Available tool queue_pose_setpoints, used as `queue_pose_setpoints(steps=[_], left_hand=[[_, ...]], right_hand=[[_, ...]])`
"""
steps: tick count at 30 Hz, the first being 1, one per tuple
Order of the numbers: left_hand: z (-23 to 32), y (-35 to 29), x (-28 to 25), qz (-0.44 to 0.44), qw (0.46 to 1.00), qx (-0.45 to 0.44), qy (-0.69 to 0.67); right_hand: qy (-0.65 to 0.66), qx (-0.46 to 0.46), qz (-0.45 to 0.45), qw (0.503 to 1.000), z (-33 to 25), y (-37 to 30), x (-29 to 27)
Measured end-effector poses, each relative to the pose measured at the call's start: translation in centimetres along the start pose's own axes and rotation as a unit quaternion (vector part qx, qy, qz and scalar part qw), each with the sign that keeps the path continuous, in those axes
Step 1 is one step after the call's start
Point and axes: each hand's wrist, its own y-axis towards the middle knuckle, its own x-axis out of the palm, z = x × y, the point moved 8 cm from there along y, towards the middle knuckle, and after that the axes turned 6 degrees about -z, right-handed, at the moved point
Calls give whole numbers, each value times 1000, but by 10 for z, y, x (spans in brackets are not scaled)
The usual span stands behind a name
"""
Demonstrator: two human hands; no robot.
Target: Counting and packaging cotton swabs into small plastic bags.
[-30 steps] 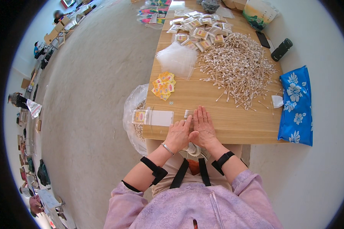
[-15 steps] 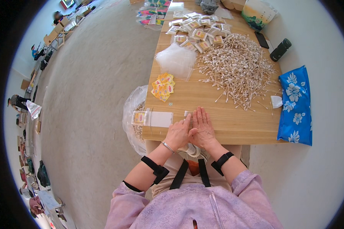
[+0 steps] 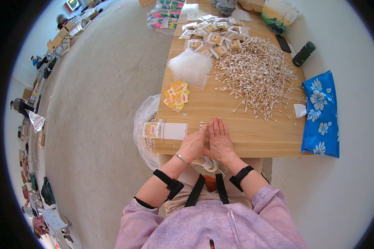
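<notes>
A small row of cotton swabs lies at the table's near edge, its tips showing between my hands. My left hand is bent around the near-left side of the row, index finger stretched along it; the other fingers are mostly hidden. Flat against the right side of the swabs rests my right hand, fingers straight and together, touching the left hand at the thumb. Left of my hands are a white card strip and a clear-sided pack of swabs with a yellow label.
A large heap of loose swabs covers the table's right middle. Filled packets, clear bags and yellow labels lie further left. A blue floral pouch, dark bottle and phone line the right edge.
My hands stay over the row of swabs, with the right thumb tucked in closer to the left hand. The things on the table have not moved.
</notes>
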Motion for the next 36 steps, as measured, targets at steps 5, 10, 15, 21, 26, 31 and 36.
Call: queue_pose_setpoints(steps=[5,10,15,21,26,31,36], left_hand=[[-5,1,1,-14,999,-8,-45],[-6,4,-4,-27,996,-72,-51],[-9,1,-3,-3,997,-64,-40],[-20,-1,-7,56,990,-69,-107],[-33,-1,-12,264,891,-5,-370],[-39,0,-8,241,869,-13,-432],[-67,-10,-11,219,816,-37,-534]], right_hand=[[-1,1,-4,1000,-3,1,0],[3,0,0,1000,-3,1,-3],[-16,-21,-5,1000,-9,-9,2],[15,9,-39,999,-11,-8,4],[-2,30,-57,998,-17,-3,13],[-19,57,-34,998,-28,7,19],[12,44,-37,998,-53,21,28]])
